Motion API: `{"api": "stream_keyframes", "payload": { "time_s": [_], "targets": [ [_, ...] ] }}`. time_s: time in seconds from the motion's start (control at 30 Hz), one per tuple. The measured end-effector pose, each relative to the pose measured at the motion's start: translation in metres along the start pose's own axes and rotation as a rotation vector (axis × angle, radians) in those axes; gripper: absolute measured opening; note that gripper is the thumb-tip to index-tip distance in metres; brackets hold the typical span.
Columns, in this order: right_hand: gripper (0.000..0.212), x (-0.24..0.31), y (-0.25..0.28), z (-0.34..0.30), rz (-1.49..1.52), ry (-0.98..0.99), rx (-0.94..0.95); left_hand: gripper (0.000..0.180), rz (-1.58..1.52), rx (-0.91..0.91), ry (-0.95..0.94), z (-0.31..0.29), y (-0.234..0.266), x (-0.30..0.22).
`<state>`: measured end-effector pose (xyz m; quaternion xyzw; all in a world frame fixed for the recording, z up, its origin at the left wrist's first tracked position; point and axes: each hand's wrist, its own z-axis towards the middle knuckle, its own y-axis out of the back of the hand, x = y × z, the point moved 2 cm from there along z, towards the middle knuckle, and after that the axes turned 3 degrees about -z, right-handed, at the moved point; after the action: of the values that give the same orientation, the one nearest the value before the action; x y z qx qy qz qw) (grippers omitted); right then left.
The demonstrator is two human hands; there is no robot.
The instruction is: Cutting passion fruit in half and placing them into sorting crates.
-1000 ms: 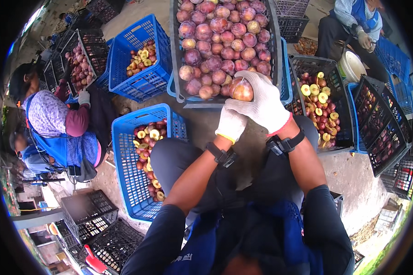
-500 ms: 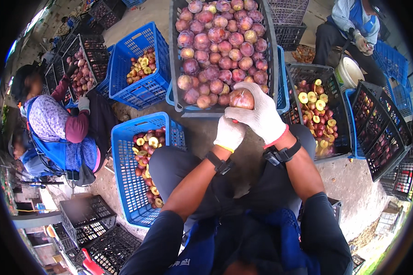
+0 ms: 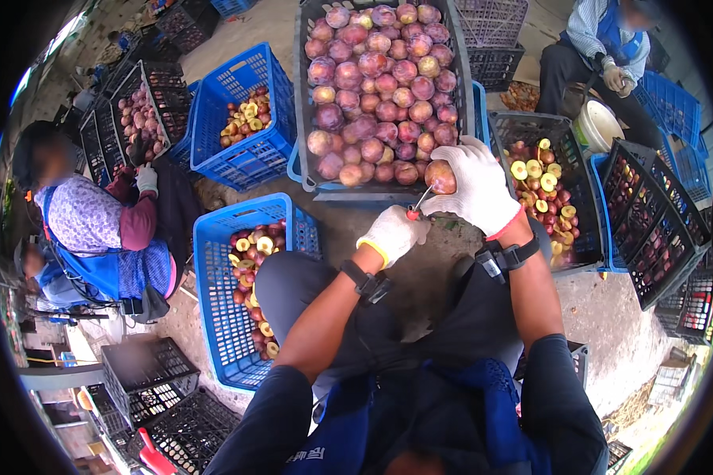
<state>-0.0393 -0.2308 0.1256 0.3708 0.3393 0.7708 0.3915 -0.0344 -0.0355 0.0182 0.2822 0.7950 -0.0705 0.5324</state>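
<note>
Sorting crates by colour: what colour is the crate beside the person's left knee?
Blue, holding halved fruit; the crate shows best in the head view.

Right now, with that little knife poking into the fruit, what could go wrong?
1. The small red-handled knife in the white-gloved left hand points toward the white-gloved right hand; a slip might cut through the thin glove.
2. The round reddish plum is pinched only by fingertips, so it could pop loose and drop onto the dirt floor.
3. The heaped dark plastic crate of whole plums sits close; a bump could roll fruit out.
</note>
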Motion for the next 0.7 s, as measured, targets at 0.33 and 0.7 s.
{"api": "stream_keyframes", "payload": {
  "time_s": [0.33, 0.7],
  "targets": [
    [0.074, 0.012, 0.022, -0.003, 0.054, -0.027, -0.025, 0.026, -0.054, 0.054, -0.024, -0.037, 0.015, -0.022],
    [0.069, 0.034, -0.006, 0.005, 1.757, -0.718, 0.123, 0.044, -0.21, -0.363, -0.558, -0.058, 0.054, -0.07]
  ]
}}
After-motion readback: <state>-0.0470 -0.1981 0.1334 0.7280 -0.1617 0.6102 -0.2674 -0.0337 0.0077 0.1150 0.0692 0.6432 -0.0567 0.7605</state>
